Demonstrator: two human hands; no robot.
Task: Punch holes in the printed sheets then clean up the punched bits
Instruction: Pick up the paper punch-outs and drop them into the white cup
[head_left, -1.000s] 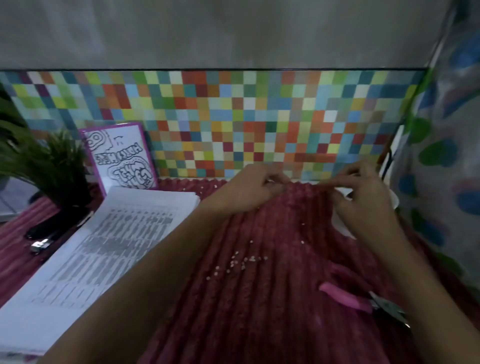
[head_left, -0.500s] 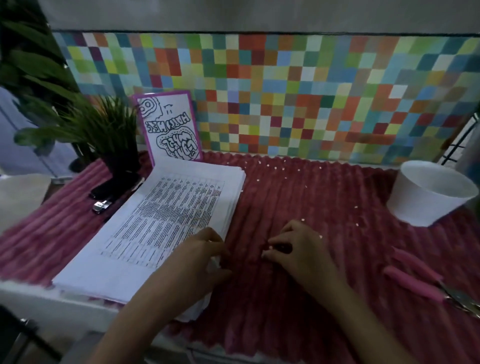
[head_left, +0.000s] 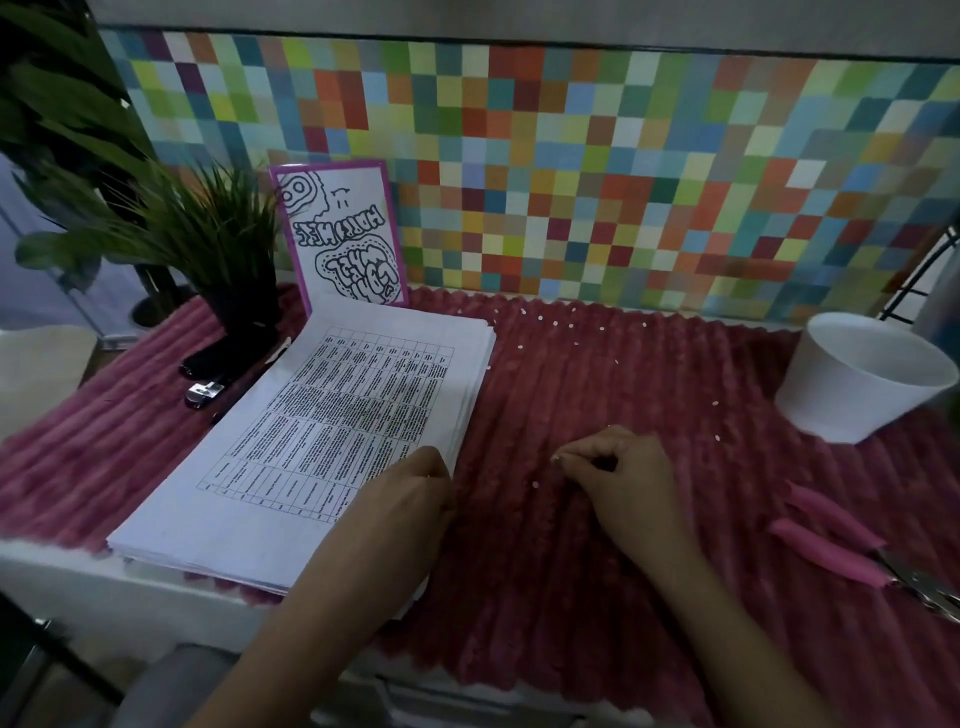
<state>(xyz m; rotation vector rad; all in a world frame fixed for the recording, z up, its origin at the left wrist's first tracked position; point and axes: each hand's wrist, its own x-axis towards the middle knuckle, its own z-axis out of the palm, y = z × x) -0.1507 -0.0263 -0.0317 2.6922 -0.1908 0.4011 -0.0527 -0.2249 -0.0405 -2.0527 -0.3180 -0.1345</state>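
A thick stack of printed sheets (head_left: 332, 431) lies at the left on the red ribbed mat (head_left: 571, 571). Small white punched bits (head_left: 571, 325) are scattered over the far part of the mat, and one lone bit (head_left: 535, 484) lies between my hands. My left hand (head_left: 410, 499) rests against the stack's near right corner, with its fingers curled out of sight. My right hand (head_left: 618, 473) rests on the mat with thumb and fingertips pinched together, a white speck at their tips. A white cup (head_left: 857, 384) stands at the right. Pink-handled punch pliers (head_left: 831, 545) lie at the near right.
A potted plant (head_left: 208, 244) and a black stapler-like tool (head_left: 208, 384) sit left of the stack. A purple-framed card (head_left: 343, 234) leans on the mosaic wall (head_left: 623, 156). The table's front edge (head_left: 156, 577) runs below the stack.
Both hands have come back from the mat's far edge to its near middle. The left now rests at the stack's corner and the right is pinched on the mat.
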